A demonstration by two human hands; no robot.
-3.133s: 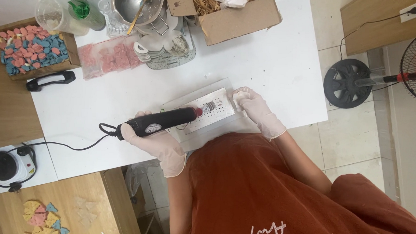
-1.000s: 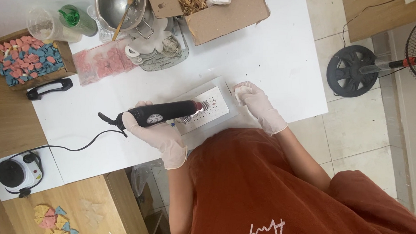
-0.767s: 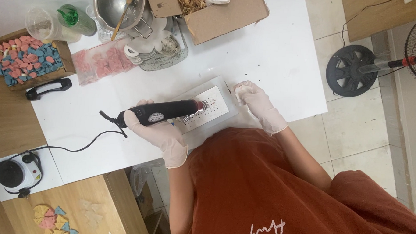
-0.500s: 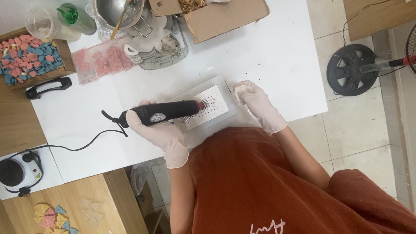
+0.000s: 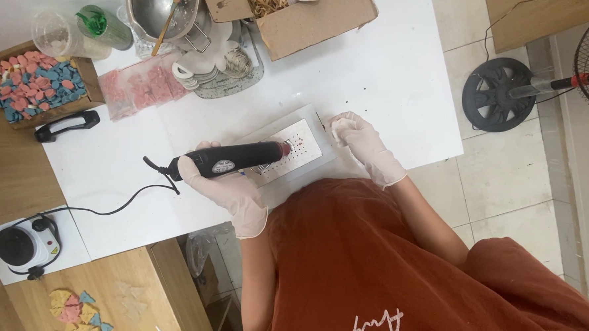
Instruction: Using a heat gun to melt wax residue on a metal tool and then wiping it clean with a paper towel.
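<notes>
Heat tool: we see a black corded heat tool (image 5: 232, 159) lying nearly level above the white table (image 5: 405, 64), its long axis running left to right and rising slightly toward the nozzle; the nozzle end points right, over the mould, and the cord (image 5: 107, 207) leaves the left end.
Left hand: our gloved left hand (image 5: 224, 185) wraps the tool's body from below, fingers curled shut around it.
Right hand: the gloved right hand (image 5: 362, 138) rests at the mould's right edge, fingers bunched on a small white wad; we cannot tell how tightly.
Mould: a pale rectangular tray mould (image 5: 302, 143) with rows of small reddish dots sits near the table's front edge, tilted so its long side follows the tool's line.
Surface: the white table is flanked on the left by a wooden top (image 5: 9, 173); a lower wooden shelf (image 5: 117, 290) holds pastel wedge-shaped pieces.
Room: pale tiled floor (image 5: 505, 188) at right, with a standing fan (image 5: 496, 95) on a round black base.
Packages: an open brown cardboard box (image 5: 307, 24) at the table's far edge; a wooden box (image 5: 36, 88) of pink and blue pieces far left; a clear bag (image 5: 139, 86) of pink pieces beside it.
Other items: a steel bowl (image 5: 159, 4), a clear lidded cup (image 5: 58, 36), a small electric hotplate (image 5: 23, 246) on the near left.
</notes>
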